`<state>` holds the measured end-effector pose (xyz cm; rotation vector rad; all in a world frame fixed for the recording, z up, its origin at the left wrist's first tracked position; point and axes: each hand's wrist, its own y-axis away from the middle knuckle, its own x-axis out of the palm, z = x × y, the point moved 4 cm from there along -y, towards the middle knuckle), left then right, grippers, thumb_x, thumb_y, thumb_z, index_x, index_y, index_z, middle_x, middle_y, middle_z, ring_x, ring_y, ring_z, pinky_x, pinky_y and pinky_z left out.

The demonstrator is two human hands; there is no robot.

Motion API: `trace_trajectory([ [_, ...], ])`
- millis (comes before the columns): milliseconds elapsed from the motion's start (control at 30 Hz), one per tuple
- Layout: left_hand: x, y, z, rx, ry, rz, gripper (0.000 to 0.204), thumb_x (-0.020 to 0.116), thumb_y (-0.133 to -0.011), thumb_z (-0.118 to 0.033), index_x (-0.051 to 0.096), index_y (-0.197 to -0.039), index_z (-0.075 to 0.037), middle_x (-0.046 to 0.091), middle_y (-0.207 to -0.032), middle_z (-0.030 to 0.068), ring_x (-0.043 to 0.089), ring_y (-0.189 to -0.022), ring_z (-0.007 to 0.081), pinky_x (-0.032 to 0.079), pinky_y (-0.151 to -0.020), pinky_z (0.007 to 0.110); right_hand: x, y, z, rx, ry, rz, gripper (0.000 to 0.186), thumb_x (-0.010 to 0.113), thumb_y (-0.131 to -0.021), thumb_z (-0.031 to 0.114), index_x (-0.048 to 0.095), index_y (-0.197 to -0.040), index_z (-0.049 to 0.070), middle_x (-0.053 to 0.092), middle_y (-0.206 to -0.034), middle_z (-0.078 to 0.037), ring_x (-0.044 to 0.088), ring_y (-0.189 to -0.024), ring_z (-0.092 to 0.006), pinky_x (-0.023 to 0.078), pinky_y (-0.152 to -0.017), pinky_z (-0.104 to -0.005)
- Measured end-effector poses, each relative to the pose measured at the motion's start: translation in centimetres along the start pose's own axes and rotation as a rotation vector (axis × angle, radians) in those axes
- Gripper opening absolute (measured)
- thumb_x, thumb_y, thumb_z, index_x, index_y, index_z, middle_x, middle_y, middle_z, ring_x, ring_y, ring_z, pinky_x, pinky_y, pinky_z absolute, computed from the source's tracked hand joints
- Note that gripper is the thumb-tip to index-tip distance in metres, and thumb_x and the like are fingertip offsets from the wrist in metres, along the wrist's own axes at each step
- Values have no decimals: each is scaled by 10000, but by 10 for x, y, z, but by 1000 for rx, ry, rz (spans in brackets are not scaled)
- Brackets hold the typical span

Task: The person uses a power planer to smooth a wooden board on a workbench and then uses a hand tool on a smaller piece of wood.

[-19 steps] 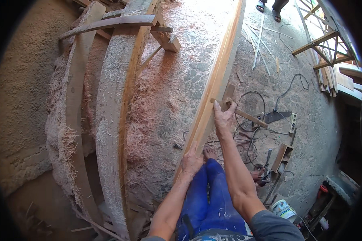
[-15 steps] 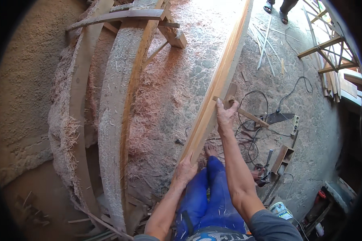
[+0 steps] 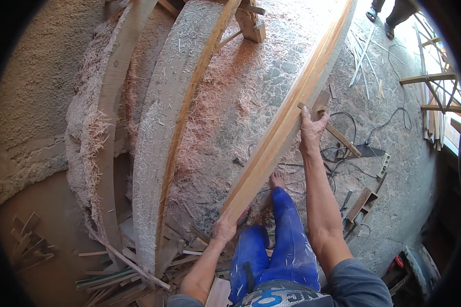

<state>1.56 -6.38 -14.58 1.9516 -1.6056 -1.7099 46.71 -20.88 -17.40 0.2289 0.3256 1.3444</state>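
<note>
A long timber beam (image 3: 277, 138) slants from near my body up to the far right, with pale planed wood along its face. Low on the beam, at its near end, my left hand (image 3: 224, 228) is closed round the edge. Farther up, my right hand (image 3: 312, 132) grips a wooden marking gauge (image 3: 344, 140) against the beam's right side. The gauge's stem crosses the beam's edge and sticks out to the right, while its wider block shows just beyond my fingers. My right thumb presses on the stem close to the beam.
Two curved timbers (image 3: 156, 117) covered in shavings stand at left by a rough wall. Tangled cables (image 3: 338, 158), a hand saw (image 3: 368, 151), a power strip (image 3: 384, 165) and a wooden box (image 3: 361, 204) lie at right. Offcuts are heaped near my feet. A person's feet (image 3: 381, 23) show far right.
The view has shifted, so the curved timbers and far floor sit farther right. My left hand is closer to the beam's near end, and my legs are farther apart. Both grips remain.
</note>
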Motion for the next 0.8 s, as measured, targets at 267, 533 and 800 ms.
trace_trajectory([
  [267,-2,-2,3,-4,-15,2,592,696,-838,-225,562,-1411,-170,709,-1122,222,690,-982,442,571,-852,515,5,5,7,-15,-12,-11,682,769,-924,263,353,-1380,-28,518,-1300,-192,526,-1194,-251,450,-1011,-376],
  [533,-2,-3,7,9,-7,5,544,696,-859,-225,575,-1388,-188,721,-1046,217,690,-955,448,567,-819,521,7,50,-8,6,37,-70,632,770,-905,248,390,-1343,-5,602,-1169,-187,608,-1047,-259,502,-924,-397],
  [800,-9,-2,-2,-1,-53,58,462,674,-900,-227,590,-1355,-231,719,-1042,221,689,-989,439,566,-830,512,-7,185,-63,-21,6,-8,714,767,-905,274,350,-1443,57,553,-1326,-239,580,-1242,-297,443,-1077,-396],
])
